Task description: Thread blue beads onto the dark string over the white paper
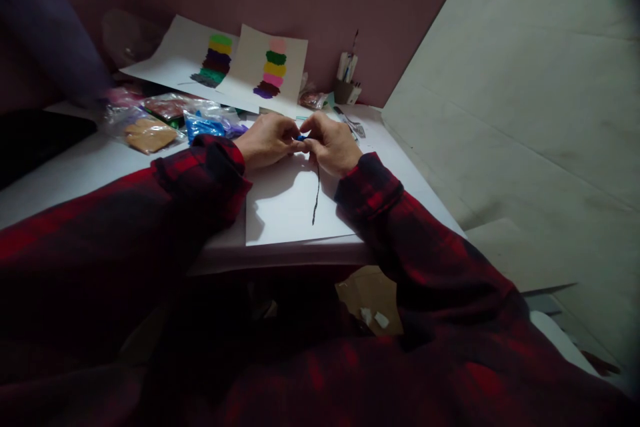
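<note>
Both hands meet over a white sheet of paper (280,213) on the white table. My left hand (270,139) pinches a small blue piece (301,138) from the left, and my right hand (331,142) pinches it from the right. The piece is mostly covered by the fingertips, so its shape is unclear. Below my right hand, a thin dark line (317,197) runs down over the sheet; whether it is a strand or a drawn mark cannot be told.
Two sheets with colored bands (193,47) (295,67) lean at the back. Plastic packets, one with tan material (149,135) and one blue (204,127), lie at left. A pen holder (345,89) stands at back right. A dark object (40,140) is far left.
</note>
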Demonstrator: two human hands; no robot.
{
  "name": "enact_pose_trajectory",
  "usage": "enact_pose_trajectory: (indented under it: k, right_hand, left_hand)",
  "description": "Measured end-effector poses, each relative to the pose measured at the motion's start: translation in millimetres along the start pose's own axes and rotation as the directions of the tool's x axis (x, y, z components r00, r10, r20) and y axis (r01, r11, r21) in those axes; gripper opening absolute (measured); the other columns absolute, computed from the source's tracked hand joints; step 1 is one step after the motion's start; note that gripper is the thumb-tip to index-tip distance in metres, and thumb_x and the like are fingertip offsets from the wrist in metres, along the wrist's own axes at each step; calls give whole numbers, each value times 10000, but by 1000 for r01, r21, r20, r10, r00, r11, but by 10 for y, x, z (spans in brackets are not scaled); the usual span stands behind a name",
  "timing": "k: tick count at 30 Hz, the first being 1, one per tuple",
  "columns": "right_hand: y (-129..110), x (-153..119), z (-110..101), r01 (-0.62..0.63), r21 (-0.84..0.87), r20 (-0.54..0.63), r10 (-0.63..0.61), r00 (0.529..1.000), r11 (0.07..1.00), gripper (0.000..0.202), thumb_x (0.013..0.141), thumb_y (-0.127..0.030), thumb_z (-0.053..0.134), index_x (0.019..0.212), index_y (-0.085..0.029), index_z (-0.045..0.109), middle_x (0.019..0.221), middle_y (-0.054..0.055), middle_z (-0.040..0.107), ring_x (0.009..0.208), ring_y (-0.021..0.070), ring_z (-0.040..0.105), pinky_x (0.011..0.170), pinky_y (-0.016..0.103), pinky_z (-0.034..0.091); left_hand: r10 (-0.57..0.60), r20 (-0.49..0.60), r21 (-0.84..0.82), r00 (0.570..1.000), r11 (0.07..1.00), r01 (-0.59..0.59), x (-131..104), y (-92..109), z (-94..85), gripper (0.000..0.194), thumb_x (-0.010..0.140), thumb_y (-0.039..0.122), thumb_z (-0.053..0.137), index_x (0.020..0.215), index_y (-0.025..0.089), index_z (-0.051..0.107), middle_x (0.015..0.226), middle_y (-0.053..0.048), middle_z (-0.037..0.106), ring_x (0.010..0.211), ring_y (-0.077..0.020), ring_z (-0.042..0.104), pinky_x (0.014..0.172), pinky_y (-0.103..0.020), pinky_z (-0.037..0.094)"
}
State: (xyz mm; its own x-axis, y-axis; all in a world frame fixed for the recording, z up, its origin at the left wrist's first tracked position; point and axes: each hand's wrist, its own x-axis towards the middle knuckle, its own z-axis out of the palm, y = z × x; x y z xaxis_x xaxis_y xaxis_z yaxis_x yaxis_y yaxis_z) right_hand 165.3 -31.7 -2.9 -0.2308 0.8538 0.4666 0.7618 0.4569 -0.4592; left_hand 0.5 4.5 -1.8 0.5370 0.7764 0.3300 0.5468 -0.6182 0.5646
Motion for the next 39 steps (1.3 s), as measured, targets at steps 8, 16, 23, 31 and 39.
enact_pose_trajectory:
  k: [8, 16, 23, 31, 39]
  right_hand:
    - [-29, -21, -16, -19, 25, 31, 18, 999, 1000, 176, 828, -65, 500, 924, -207, 537, 753, 7, 622, 760, 158, 583, 760, 314, 445]
    - [-9, -5, -19, 20, -42, 11, -19, 1000, 999, 131, 828, -72, 520, 866, -165, 604, 715, 16, 640, 738, 148, 600, 732, 291, 445]
    - [14, 8, -18, 4, -72, -21, -6, 1000, 997, 129, 834, -79, 523, 868, -158, 619, 705, 16, 644, 722, 146, 595, 747, 298, 442]
    - [-4, 11, -26, -17, -42, -1, 17, 1000, 999, 170, 813, -63, 505, 863, -152, 641, 736, 25, 660, 739, 147, 594, 740, 298, 438]
    - [17, 11, -27, -10, -76, -27, 8, 1000, 997, 148, 793, -89, 530, 830, -158, 656, 760, 22, 662, 756, 147, 586, 733, 298, 433]
  left_hand:
    - [14, -15, -29, 1000, 999, -14, -41, 20, -1, 184, 826, 256, 577, 717, 133, 660, 680, -29, 643, 727, -127, 550, 722, -268, 403]
    - [-26, -24, 55, 999, 998, 27, -24, 42, -32, 195, 785, 253, 568, 714, 120, 692, 619, -28, 619, 642, -127, 516, 625, -274, 357]
    - [5, -50, 12, 999, 1000, -4, -32, 8, -29, 238, 790, 308, 569, 734, 125, 712, 663, -42, 662, 638, -125, 538, 661, -296, 391]
    - [-27, -79, 95, 997, 995, 34, -30, 45, -55, 267, 805, 312, 555, 823, 120, 740, 752, -51, 702, 718, -139, 541, 703, -307, 388]
    - [-20, -87, -38, 996, 999, 17, -33, 22, 6, 283, 792, 304, 583, 951, 118, 726, 691, -48, 681, 697, -151, 596, 697, -284, 429]
